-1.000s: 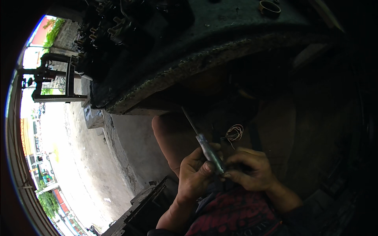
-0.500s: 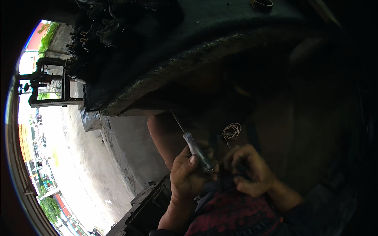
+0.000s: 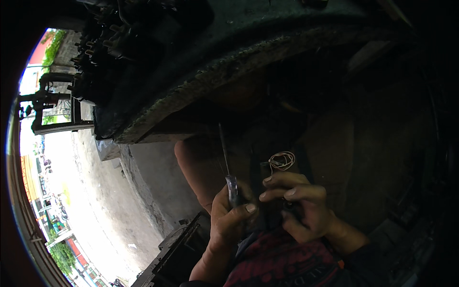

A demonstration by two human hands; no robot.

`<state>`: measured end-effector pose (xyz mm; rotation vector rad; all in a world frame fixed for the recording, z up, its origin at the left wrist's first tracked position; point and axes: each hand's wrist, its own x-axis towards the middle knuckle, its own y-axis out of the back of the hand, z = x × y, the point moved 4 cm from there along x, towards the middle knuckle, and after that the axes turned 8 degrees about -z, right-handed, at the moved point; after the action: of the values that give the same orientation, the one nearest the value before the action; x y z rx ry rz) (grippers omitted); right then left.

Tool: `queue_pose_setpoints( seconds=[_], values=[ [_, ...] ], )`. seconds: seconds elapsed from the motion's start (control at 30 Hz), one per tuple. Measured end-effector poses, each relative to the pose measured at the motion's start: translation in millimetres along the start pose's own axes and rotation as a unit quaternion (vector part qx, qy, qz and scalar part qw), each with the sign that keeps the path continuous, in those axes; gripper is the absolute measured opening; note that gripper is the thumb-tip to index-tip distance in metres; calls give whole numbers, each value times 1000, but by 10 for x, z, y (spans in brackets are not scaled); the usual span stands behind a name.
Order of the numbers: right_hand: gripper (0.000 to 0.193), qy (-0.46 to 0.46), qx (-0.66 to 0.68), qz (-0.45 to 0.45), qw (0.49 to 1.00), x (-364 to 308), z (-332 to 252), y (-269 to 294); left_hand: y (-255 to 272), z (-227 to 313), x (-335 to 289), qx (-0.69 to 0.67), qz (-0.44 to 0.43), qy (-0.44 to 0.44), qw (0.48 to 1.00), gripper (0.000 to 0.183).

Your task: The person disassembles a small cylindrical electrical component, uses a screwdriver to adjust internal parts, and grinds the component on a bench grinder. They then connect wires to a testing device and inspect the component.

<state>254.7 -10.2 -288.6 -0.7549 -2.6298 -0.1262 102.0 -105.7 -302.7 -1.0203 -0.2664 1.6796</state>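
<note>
My left hand [image 3: 225, 224] is wrapped round the handle of a screwdriver [image 3: 232, 187], whose long thin shaft points away from me. The handle looks clear or greyish, and its lower end is hidden by my fingers. Close beside it on the right, my right hand [image 3: 310, 206] is curled with the fingertips toward the left hand. Something small and dark seems to be in its fingers, too dim to name. Just beyond the right hand sits a small coil of thin pale wire [image 3: 283, 161].
Ahead of me is a dark worktop [image 3: 229, 21] with a rough, worn edge. Dark metal parts [image 3: 107, 45] crowd its left end. A black box-like object [image 3: 179, 248] stands at lower left, beside the concrete floor [image 3: 114, 205]. The right side is in deep shadow.
The screwdriver has turned more upright, its handle sinking deeper into my left hand. My right hand's fingers have extended toward the left. The view has shifted slightly.
</note>
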Motion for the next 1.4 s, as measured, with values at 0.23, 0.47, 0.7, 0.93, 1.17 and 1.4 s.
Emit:
queue_pose_setpoints(
  seconds=[0.23, 0.47, 0.7, 0.93, 1.17, 1.4],
  values=[
    [72, 26, 82, 31, 996, 20, 39, -91, -243, 0, -83, 127, -9, -26, 992, 49],
    [75, 36, 64, 32, 997, -35, 21, -104, -389, 31, -66, 276, -37, -47, 959, 41],
    [71, 8, 22, 47, 999, -65, 86, -90, -456, 72, -43, 454, 19, -112, 884, 39],
    [51, -131, -186, -25, 973, -128, 190, 136, -485, 129, -74, 525, 48, -222, 820, 36],
    [21, -105, -152, 44, 982, -202, 262, 139, -267, 133, -8, 274, 137, -107, 946, 41],
    [18, -162, -86, 55, 982, -135, 190, 114, -216, 70, 55, 180, 94, -63, 977, 38]
  ],
)
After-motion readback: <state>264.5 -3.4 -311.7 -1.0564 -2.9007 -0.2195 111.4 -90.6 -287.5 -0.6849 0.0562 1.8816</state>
